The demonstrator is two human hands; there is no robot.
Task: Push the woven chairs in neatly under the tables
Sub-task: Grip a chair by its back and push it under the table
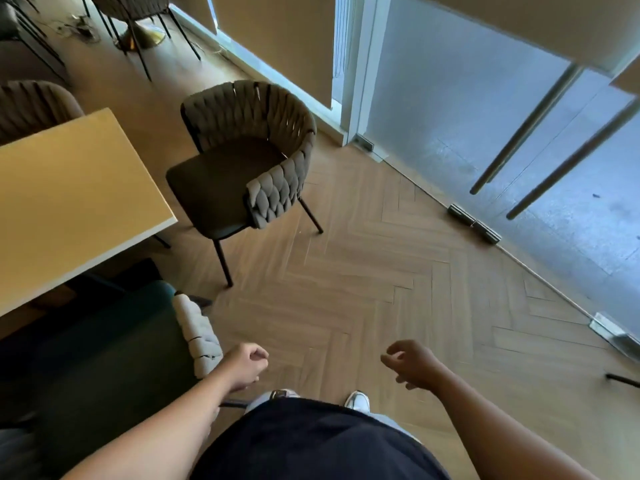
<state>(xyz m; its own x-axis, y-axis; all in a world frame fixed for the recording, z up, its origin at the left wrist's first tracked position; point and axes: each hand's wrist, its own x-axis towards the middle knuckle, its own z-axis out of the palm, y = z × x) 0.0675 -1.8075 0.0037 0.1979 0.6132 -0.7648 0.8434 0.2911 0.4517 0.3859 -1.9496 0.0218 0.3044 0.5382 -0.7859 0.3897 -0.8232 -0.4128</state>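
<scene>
The left hand [246,367] hangs just beside the pale woven arm of the near chair [197,336], fingers loosely curled and holding nothing. The right hand [412,363] is the same, out over the floor [346,278], well apart from it. A second chair [242,150] stands ahead, mostly out from the surface [69,202].

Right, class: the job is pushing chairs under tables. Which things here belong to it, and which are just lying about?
Job: brown chair, teal chair, table, left hand, right hand, both empty.
Lying about: glass door, blind, shoe.
</scene>
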